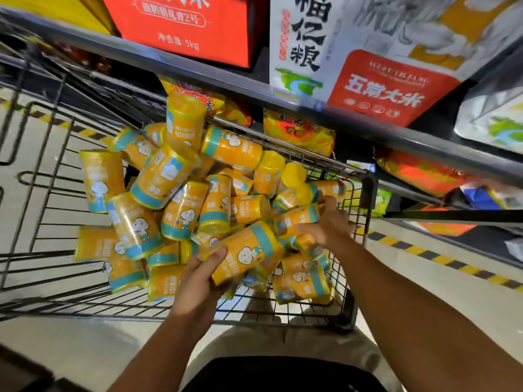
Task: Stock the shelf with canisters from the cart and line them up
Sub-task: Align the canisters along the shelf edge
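**Over the cart, two canisters taken in hand**

Inside the wire cart (pixel 365 193), close against the shelf (pixel 198 72), a loose heap of yellow canisters (pixel 181 210) was piled, lying at all angles, a few tipped up on end. The picking-up step was judged to be in hand. The left hand (pixel 198 274) was curled round the near end of one canister (pixel 246 253), thumb laid across its top, so that it was gripped and tilted above the heap. The right hand (pixel 328 224) was spread over the end of a second canister (pixel 294 219) by the cart's right wall, thumb underneath and fingers bent over it; a grip was taken to be formed, though blur left the far fingers unclear.

Large rice bags (pixel 382 89) were stacked on the shelf overhead, and no canisters could be seen placed there. Both canisters would next need to be lifted clear of the cart's rim, carried to a free stretch of shelf, stood upright and set side by side with labels turned forward.
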